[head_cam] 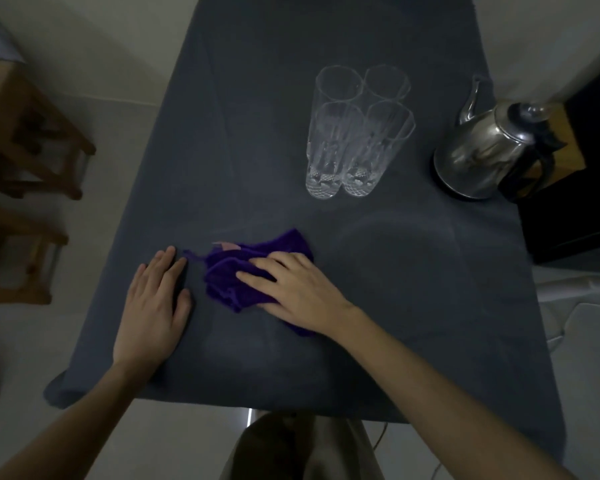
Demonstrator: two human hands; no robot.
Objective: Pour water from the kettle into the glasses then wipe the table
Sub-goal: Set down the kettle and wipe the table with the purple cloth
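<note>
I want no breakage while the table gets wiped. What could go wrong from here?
1. The four glasses stand tightly clustered just beyond the purple cloth; a wide stroke by the right hand might topple them.
2. Wiping could drag the loose dark tablecloth, shifting the glasses and the kettle near the edge.

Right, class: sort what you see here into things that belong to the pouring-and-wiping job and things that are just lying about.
Part of the job:
kettle
four glasses
purple cloth, under the right hand
table
left hand, flat on the table

Just lying about:
wooden stools, on the floor to the left
black cabinet, to the right
</note>
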